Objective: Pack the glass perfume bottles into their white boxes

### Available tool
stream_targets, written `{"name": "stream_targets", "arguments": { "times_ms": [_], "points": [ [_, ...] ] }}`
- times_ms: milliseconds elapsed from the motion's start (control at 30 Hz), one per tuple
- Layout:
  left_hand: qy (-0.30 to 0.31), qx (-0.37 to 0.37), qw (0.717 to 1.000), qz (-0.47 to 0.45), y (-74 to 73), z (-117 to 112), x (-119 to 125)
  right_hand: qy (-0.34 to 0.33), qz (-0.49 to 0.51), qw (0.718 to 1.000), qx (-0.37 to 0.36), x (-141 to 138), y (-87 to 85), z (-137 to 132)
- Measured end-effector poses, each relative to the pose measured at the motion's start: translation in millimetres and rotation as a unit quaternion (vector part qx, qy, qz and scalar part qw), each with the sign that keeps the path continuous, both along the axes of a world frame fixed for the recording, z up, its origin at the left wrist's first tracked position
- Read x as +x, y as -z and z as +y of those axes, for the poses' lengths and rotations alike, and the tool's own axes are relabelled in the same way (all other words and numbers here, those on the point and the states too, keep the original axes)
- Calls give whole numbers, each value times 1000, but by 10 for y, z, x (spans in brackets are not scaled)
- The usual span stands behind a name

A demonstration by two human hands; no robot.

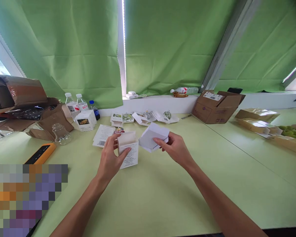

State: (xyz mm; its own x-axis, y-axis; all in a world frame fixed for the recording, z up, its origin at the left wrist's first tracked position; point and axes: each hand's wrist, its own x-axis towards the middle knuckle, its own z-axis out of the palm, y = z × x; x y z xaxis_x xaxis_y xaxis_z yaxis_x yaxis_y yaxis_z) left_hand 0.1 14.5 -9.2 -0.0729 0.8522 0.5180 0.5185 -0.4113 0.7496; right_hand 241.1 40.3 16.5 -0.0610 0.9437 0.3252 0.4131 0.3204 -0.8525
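My left hand (pixel 113 153) grips a small white carton (pixel 130 154) with printed text, its top flap raised. In my right hand (pixel 176 148) is a folded piece of white card (pixel 153 135), pinched between thumb and fingers just to the carton's right. Behind my left hand lies a flat printed carton (pixel 103 135) with a barcode, and a small shiny red ornament (pixel 119 130) shows partly past my fingers. Farther back sit a green glass ornament (pixel 127 117), a silvery ornament (pixel 147 114) and another green ornament (pixel 167 114), each beside opened white packaging.
A white box (pixel 86 120) stands before several bottles (pixel 79 102) at the back left. Cardboard boxes (pixel 215 107) stand at the back right and far left. An orange-black device (pixel 40 154) and a clear plastic jar (pixel 61 133) lie at left. Trays (pixel 259 126) are at far right.
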Motion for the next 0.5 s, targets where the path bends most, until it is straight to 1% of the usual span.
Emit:
{"name": "stream_targets", "arguments": {
  "times_ms": [100,200,333,500],
  "points": [
    [29,-18,999,-11,2,-5,14,33,63,997,36,-8,-35,-13],
    [47,-29,998,-13,9,-2,21,42,118,990,60,-24,-66,-24],
    [48,-32,998,-8,10,-2,26,43,160,983,80,-34,-88,-34],
    [48,-31,998,-3,3,-8,18,63,200,971,115,0,-93,-24]
  ]
}}
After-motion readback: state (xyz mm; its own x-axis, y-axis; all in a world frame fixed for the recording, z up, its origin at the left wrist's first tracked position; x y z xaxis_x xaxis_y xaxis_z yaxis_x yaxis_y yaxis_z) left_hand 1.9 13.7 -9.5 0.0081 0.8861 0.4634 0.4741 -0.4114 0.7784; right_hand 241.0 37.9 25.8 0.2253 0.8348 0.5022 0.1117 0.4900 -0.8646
